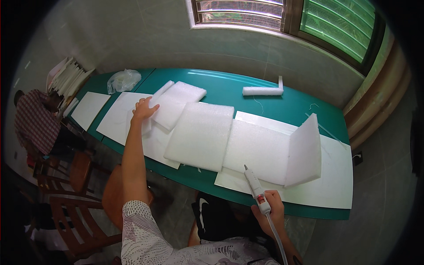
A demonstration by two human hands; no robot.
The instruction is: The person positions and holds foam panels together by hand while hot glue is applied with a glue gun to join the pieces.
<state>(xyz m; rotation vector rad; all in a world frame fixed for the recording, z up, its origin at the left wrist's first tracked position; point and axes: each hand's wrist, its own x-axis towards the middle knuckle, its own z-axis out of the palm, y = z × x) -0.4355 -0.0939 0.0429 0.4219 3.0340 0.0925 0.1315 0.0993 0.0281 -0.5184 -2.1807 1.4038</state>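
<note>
My left hand (145, 109) reaches far out over the left part of the table, fingers and thumb spread, at the edge of some white foam pieces. Beside its thumb lies a tilted foam sheet (179, 99). My right hand (274, 211), low at the table's front edge, is closed around a white glue gun (256, 189). Its nozzle points up and away, and a pale translucent cord or stick trails from its rear. In the middle lies a larger foam sheet (201, 137), overlapping another foam sheet (258, 150). An upright foam panel (304, 152) stands at that sheet's right end.
White boards (333, 176) lie under the foam on the green table (229, 81). At the back are an L-shaped foam piece (263, 91) and a clear plastic bag (124, 81). Wooden chairs (81, 174) stand at the left, near another person (39, 119) beside stacked sheets (70, 76).
</note>
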